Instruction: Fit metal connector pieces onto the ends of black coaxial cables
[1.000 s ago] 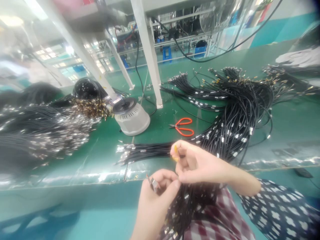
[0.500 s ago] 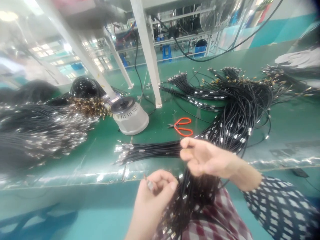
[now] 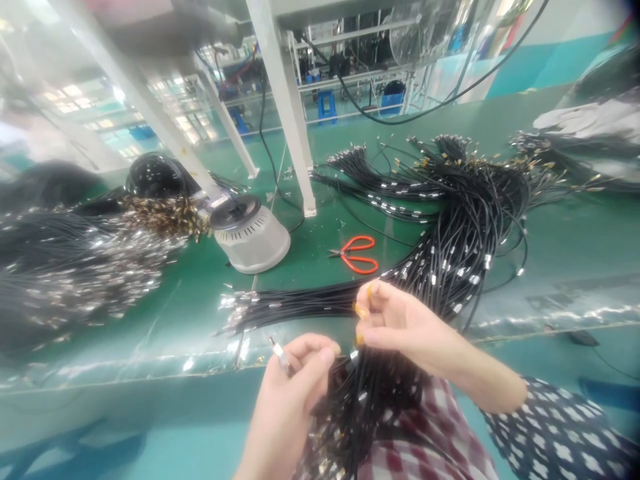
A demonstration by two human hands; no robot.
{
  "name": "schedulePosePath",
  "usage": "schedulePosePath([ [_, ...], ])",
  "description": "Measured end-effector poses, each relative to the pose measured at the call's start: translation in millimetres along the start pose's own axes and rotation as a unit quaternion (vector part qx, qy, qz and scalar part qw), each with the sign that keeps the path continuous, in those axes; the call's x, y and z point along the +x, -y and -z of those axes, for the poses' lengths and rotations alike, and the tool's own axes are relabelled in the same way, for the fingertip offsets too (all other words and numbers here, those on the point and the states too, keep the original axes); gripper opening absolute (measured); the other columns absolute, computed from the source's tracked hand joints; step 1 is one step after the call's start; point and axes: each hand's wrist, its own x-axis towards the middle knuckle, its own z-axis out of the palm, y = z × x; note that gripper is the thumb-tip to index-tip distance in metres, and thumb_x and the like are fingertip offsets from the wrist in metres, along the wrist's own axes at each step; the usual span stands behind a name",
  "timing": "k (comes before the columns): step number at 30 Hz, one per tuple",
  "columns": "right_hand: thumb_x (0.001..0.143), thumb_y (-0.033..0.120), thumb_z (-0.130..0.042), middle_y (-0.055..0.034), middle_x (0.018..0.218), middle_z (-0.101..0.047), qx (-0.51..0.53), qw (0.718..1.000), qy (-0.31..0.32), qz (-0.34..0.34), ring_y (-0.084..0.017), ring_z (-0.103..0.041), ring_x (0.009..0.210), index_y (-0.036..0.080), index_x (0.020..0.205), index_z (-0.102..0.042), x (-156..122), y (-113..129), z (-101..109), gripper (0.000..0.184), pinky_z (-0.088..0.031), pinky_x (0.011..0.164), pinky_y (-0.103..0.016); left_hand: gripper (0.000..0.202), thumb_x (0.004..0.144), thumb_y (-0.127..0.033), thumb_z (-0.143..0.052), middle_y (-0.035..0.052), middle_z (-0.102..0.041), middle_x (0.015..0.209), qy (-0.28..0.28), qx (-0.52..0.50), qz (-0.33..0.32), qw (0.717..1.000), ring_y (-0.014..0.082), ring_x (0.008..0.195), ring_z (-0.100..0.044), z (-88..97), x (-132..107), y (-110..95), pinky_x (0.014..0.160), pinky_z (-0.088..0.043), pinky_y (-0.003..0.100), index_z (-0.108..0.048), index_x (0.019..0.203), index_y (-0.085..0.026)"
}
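In the head view my left hand point(image 3: 300, 383) is closed around a cable end with a silver metal connector point(image 3: 281, 357), which sticks out past the index finger. My right hand point(image 3: 397, 320) is higher and to the right, its fingers curled toward the thumb. Small yellow bits point(image 3: 360, 311) show at its fingertips; whether they are held or stuck on, I cannot tell. Below both hands, a bundle of black cables point(image 3: 387, 383) with silver ferrules hangs over my lap. Behind them, another row of black cables point(image 3: 300, 298) lies on the green table.
Orange-handled scissors point(image 3: 357, 255) lie open on the green table point(image 3: 320, 230). A grey-white round device point(image 3: 253, 240) stands left of them. Large cable piles lie at the left point(image 3: 85, 247) and the right point(image 3: 465, 220). White metal posts point(image 3: 287, 100) rise from the table.
My right hand has curled its fingers further, and yellow bits now show at their tips. The connector in my left hand points further up. The whole view has shifted slightly.
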Motion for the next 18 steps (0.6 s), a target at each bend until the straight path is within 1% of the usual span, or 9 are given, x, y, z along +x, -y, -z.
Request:
schedulePosePath([
  [3,0.080,0.008,-0.071,0.0035,0.089,-0.049,0.007,1.000,-0.008,0.011,-0.005,-0.055,0.072,0.019,0.093,-0.052,-2.0,0.5,-2.2,0.026,-0.045,0.067,-0.019,0.026,0.078,-0.041,-0.071,-0.0110,-0.028,0.040,-0.018,0.020,-0.018,0.999,0.0062,0.045,-0.018,-2.0,-1.3,0.0,0.047,-0.016,0.024,-0.070,0.081,-0.015],
  [5,0.080,0.008,-0.072,0.0039,0.087,-0.049,0.006,1.000,-0.009,0.018,-0.005,-0.055,0.072,0.019,0.093,-0.051,-3.5,-0.1,-5.8,0.027,-0.044,0.066,-0.018,0.032,0.075,-0.045,-0.073,-0.0107,-0.029,0.043,-0.019,0.030,-0.023,0.999,0.0062,0.046,-0.019,-4.5,-2.5,-0.8,0.046,-0.014,0.023,-0.070,0.084,-0.015],
  [9,0.082,0.010,-0.070,0.0039,0.084,-0.052,-0.016,0.999,-0.001,0.039,-0.006,-0.056,0.073,0.020,0.093,-0.050,-6.0,-2.2,-13.3,0.026,-0.044,0.067,-0.019,0.041,0.068,-0.051,-0.077,-0.0105,-0.029,0.045,0.013,0.036,-0.011,0.999,0.0051,0.044,-0.019,-7.8,-3.6,-3.4,0.043,-0.011,0.021,-0.071,0.084,-0.013],
  [11,0.084,0.010,-0.068,0.0034,0.083,-0.053,-0.043,0.997,-0.001,0.059,-0.007,-0.056,0.075,0.020,0.095,-0.049,-7.3,-3.3,-15.6,0.024,-0.045,0.069,-0.021,0.040,0.068,-0.050,-0.078,-0.0107,-0.029,0.044,0.029,0.023,-0.009,0.999,0.0044,0.043,-0.019,-8.4,-3.6,-4.4,0.042,-0.011,0.020,-0.071,0.082,-0.013],
  [13,0.085,0.009,-0.065,0.0029,0.084,-0.054,-0.078,0.994,-0.008,0.080,-0.008,-0.056,0.076,0.021,0.097,-0.050,-8.6,-4.3,-17.2,0.023,-0.045,0.071,-0.022,0.035,0.067,-0.046,-0.080,-0.0099,-0.034,0.045,0.034,0.005,-0.005,0.999,0.0034,0.042,-0.019,-9.1,-3.9,-4.9,0.041,-0.011,0.019,-0.071,0.081,-0.014],
  [16,0.086,0.008,-0.063,0.0024,0.088,-0.052,-0.118,0.988,-0.023,0.101,-0.009,-0.057,0.079,0.022,0.097,-0.051,-11.3,-6.0,-19.1,0.021,-0.046,0.074,-0.025,0.030,0.065,-0.040,-0.083,-0.0080,-0.043,0.049,0.017,-0.016,-0.003,1.000,0.0017,0.042,-0.019,-11.2,-5.3,-5.3,0.041,-0.013,0.018,-0.069,0.074,-0.015],
  [18,0.086,0.008,-0.062,0.0024,0.090,-0.051,-0.129,0.986,-0.030,0.105,-0.010,-0.057,0.080,0.023,0.097,-0.051,-13.3,-7.3,-20.0,0.021,-0.047,0.074,-0.026,0.029,0.065,-0.038,-0.083,-0.0079,-0.044,0.050,0.002,-0.019,-0.007,1.000,0.0016,0.042,-0.021,-13.1,-6.4,-5.5,0.042,-0.014,0.018,-0.068,0.071,-0.014],
])
